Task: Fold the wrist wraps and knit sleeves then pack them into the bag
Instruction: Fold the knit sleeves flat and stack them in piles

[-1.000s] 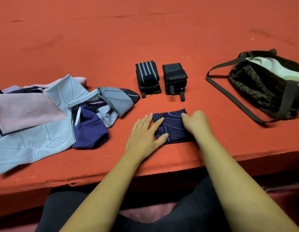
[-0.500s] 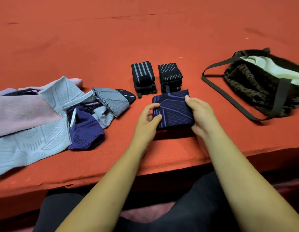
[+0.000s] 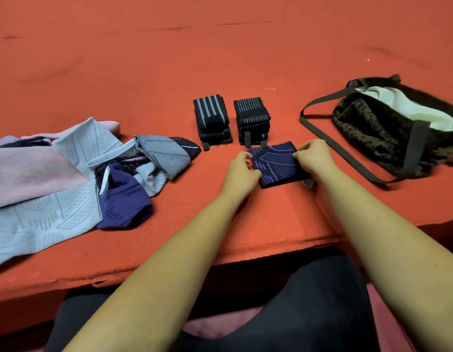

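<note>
While both hands curl on the folded knit sleeve (image 3: 276, 163), left hand (image 3: 242, 174) pinches its left edge, right hand (image 3: 313, 157) its right (black, purple-lined), just before the wrist wraps (image 3: 252, 120).

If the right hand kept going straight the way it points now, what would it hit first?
The right hand pinches the folded sleeve; beyond that, probably the thin-striped stack of wrist wraps, though depth is unclear.

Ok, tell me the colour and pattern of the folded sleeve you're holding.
The folded sleeve is black with purple geometric lines, best seen in the head view.
</note>
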Demonstrator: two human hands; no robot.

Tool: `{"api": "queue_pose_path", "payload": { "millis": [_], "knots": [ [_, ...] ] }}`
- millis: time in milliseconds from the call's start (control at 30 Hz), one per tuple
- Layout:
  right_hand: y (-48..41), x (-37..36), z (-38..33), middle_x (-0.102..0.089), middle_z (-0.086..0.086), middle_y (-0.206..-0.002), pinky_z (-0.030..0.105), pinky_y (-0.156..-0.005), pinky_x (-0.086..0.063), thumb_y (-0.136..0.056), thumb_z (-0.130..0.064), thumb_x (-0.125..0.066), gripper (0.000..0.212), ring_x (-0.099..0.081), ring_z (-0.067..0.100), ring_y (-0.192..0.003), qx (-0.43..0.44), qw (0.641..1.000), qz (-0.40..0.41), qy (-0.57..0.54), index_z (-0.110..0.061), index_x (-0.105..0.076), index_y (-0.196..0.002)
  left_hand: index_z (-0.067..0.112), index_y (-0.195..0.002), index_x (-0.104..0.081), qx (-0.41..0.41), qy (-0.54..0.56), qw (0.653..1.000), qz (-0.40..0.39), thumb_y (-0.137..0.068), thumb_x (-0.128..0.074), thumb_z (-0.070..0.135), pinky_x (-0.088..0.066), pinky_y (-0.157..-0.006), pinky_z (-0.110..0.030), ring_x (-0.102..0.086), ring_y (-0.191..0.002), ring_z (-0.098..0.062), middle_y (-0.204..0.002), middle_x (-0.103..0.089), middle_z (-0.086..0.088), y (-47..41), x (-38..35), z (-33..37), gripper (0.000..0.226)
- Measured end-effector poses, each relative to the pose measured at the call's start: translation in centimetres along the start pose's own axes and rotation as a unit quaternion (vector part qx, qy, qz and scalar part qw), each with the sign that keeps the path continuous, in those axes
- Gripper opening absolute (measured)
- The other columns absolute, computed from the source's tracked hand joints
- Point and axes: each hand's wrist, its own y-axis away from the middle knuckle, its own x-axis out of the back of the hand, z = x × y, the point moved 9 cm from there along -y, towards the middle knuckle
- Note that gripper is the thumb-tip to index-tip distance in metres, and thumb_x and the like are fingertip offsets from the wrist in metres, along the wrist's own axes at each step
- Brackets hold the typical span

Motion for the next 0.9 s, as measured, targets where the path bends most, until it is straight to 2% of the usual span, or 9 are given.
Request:
{"api": "queue_pose_path", "payload": {
  "millis": [133,233,267,467,567,633,700,833,900],
  "knots": [
    [1.5,0.7,-3.1,-0.067,0.026,-0.108,0.044,-0.091,-0.049,-0.084,-0.010,-0.056,0.027,-0.060,0.041,-0.106,0.062,0.995,0.060,0.051,0.006,-0.067,-0.103,0.014,-0.109,-0.060,-0.049,-0.061,0.996,0.045,-0.084,-0.060,0.008,-0.053,-0.089,-0.039,-0.062,-0.094,-0.022,-0.112,-0.063,-0.007,1.6,5.7,0.5,0.026],
    [3.4,-1.8,-7.3,-0.070,0.020,-0.107,0.040,-0.090,-0.049,-0.085,-0.010,-0.057,0.024,-0.062,0.036,-0.106,0.125,0.992,0.022,-0.006,0.000,-0.069,-0.103,0.016,-0.100,-0.062,-0.081,-0.115,0.985,0.096,-0.086,-0.060,0.008,-0.045,-0.075,-0.011,-0.058,-0.077,-0.007,-0.101,-0.066,0.002,3.7,12.6,0.9,0.016],
    [4.2,-3.2,-8.7,-0.071,0.017,-0.107,0.038,-0.089,-0.049,-0.085,-0.010,-0.058,0.023,-0.063,0.034,-0.105,0.136,0.990,-0.005,-0.025,-0.002,-0.070,-0.103,0.015,-0.098,-0.063,-0.091,-0.127,0.981,0.118,-0.087,-0.060,0.009,-0.042,-0.072,-0.008,-0.058,-0.076,-0.006,-0.097,-0.067,0.005,4.6,15.1,1.0,0.013],
    [10.8,-13.1,-15.9,-0.071,0.012,-0.106,0.031,-0.085,-0.050,-0.076,-0.016,-0.080,0.036,-0.066,0.022,-0.098,0.219,0.956,-0.184,-0.067,-0.004,-0.069,-0.107,0.015,-0.088,-0.062,-0.091,-0.196,0.948,0.234,-0.083,-0.059,0.007,-0.043,-0.072,-0.024,-0.056,-0.078,-0.011,-0.080,-0.062,0.007,9.7,26.3,-1.0,0.010],
    [13.9,-17.5,-17.4,-0.062,0.008,-0.090,0.031,-0.065,-0.046,-0.073,-0.022,-0.085,0.046,-0.057,0.020,-0.076,0.216,0.938,-0.259,-0.083,0.002,-0.066,-0.107,0.011,-0.095,-0.063,-0.016,-0.237,0.940,0.245,-0.075,-0.066,0.020,-0.047,-0.077,-0.039,-0.060,-0.088,-0.030,-0.089,-0.065,-0.007,10.2,28.8,-5.3,0.023],
    [15.8,-20.1,-17.7,-0.049,0.011,-0.075,0.033,-0.058,-0.037,-0.076,-0.025,-0.083,0.046,-0.043,0.019,-0.065,0.200,0.927,-0.303,-0.091,0.011,-0.064,-0.097,0.009,-0.100,-0.059,0.063,-0.210,0.950,0.223,-0.079,-0.072,0.027,-0.042,-0.073,-0.036,-0.060,-0.091,-0.033,-0.095,-0.066,-0.013,10.4,28.9,-8.5,0.030],
    [17.1,-22.2,-17.6,-0.046,0.012,-0.069,0.034,-0.058,-0.037,-0.075,-0.027,-0.084,0.037,-0.041,0.020,-0.063,0.197,0.923,-0.322,-0.079,0.002,-0.063,-0.083,0.009,-0.094,-0.058,0.090,-0.203,0.953,0.208,-0.085,-0.073,0.025,-0.035,-0.069,-0.033,-0.060,-0.088,-0.032,-0.090,-0.065,-0.012,10.7,28.4,-10.1,0.023],
    [18.0,-24.6,-16.4,-0.057,0.007,-0.069,0.039,-0.064,-0.048,-0.070,-0.019,-0.087,0.028,-0.053,0.019,-0.065,0.179,0.923,-0.321,-0.109,-0.009,-0.062,-0.080,0.010,-0.080,-0.064,0.039,-0.186,0.956,0.225,-0.088,-0.070,0.021,-0.035,-0.065,-0.033,-0.061,-0.080,-0.028,-0.077,-0.065,-0.006,11.4,28.0,-9.7,0.015],
    [18.4,-24.4,-16.1,-0.056,0.007,-0.066,0.032,-0.059,-0.042,-0.075,-0.010,-0.083,0.021,-0.049,0.017,-0.059,0.170,0.917,-0.330,-0.144,-0.009,-0.062,-0.072,0.018,-0.079,-0.067,0.017,-0.146,0.961,0.235,-0.087,-0.070,0.020,-0.040,-0.066,-0.027,-0.063,-0.078,-0.019,-0.077,-0.068,0.001,11.9,28.1,-9.2,0.009]
  ]
}}
